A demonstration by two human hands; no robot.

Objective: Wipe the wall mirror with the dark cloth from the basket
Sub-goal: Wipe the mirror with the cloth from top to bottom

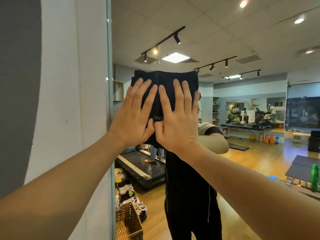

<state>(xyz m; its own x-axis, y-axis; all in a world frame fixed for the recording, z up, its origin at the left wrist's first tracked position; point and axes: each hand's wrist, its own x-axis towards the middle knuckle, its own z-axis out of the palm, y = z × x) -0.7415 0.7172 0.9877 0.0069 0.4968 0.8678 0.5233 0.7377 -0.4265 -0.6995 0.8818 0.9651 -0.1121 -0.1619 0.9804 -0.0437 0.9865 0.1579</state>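
A folded dark cloth [164, 80] lies flat against the wall mirror [242, 135], near the mirror's left edge at head height. My left hand [135, 115] presses on its left half with the fingers spread. My right hand [178, 116] presses on its right half, fingers spread too, and the two thumbs meet at the cloth's lower middle. The cloth's lower part is hidden behind my hands. In the mirror I see a person in a black top behind the cloth.
The mirror's left edge [109, 118] meets a white and grey wall [60, 101]. A woven basket [128, 222] shows in the mirror at the bottom left, with several shoes, a treadmill [138, 168] and a gym room with a wooden floor.
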